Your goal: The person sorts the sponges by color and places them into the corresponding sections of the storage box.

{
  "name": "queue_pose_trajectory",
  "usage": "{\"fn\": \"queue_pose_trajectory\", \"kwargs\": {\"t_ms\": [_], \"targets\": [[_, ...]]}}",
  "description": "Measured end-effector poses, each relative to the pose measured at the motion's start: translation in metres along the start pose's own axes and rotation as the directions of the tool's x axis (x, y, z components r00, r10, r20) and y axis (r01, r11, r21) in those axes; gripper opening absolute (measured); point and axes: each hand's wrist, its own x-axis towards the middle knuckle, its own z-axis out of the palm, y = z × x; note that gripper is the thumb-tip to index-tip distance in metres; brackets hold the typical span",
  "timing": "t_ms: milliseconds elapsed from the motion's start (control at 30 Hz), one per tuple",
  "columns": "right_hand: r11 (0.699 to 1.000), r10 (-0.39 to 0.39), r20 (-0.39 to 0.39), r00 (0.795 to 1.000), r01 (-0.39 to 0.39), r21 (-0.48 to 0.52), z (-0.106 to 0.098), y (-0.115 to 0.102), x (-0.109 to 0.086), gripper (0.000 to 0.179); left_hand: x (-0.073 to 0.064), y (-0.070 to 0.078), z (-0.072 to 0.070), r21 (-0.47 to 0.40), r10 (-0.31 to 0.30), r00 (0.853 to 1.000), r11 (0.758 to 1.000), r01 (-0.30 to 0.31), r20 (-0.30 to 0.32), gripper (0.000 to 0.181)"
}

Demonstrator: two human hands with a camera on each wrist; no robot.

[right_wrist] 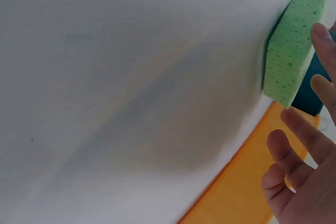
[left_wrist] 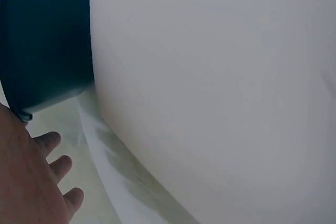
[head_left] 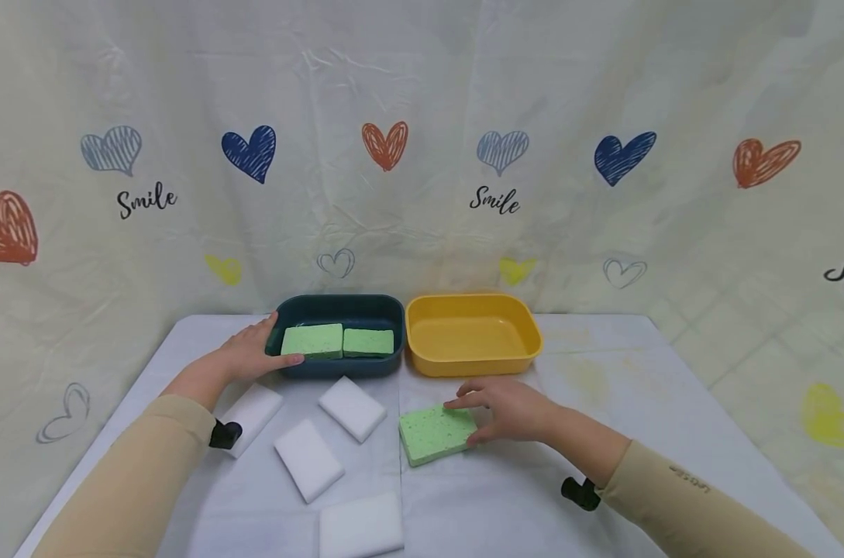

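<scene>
My left hand (head_left: 250, 350) rests at the left end of a dark teal bin (head_left: 334, 370), its thumb across the front rim. Inside that bin lie two green sponges (head_left: 312, 341), side by side. In the left wrist view, several fingers (left_wrist: 62, 165) stretch loosely past the bin's outer wall. My right hand (head_left: 512, 409) is at a third green sponge (head_left: 432, 438), lying flat on the table. Its index fingertip is at the far edge and its thumb at the right edge. The right wrist view shows the fingers spread beside this speckled sponge (right_wrist: 298, 40); firm contact is unclear.
A yellow bin (head_left: 473, 366) stands right against the teal one. Several white sponge blocks (head_left: 308, 461) lie scattered on the white-covered table (head_left: 624, 364), left of and nearer than the green sponge. Behind the table hangs a heart-printed sheet (head_left: 428, 225).
</scene>
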Motion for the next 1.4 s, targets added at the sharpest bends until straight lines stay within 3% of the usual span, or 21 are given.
{"fn": "queue_pose_trajectory", "kwargs": {"t_ms": [433,900,1200,1400], "targets": [[0.999,0.013,0.035,0.999,-0.015,0.041,0.009,0.005,-0.001,0.063,0.003,-0.001,0.002,0.000,0.007,1.000,1.000,-0.007,-0.003,0.127],[0.999,-0.002,-0.039,0.999,0.004,0.036,0.004,0.009,-0.007,0.058,0.003,0.002,0.000,0.003,0.013,1.000,1.000,-0.013,-0.011,0.127],[0.997,-0.064,-0.119,0.991,0.070,0.044,-0.003,0.013,-0.010,0.051,0.001,-0.001,0.000,-0.007,0.007,1.000,1.000,-0.007,-0.012,0.127],[0.998,-0.049,-0.134,0.990,0.053,0.027,-0.012,0.013,-0.012,0.050,-0.002,-0.001,-0.001,-0.009,0.009,1.000,1.000,-0.009,-0.012,0.126]]}}
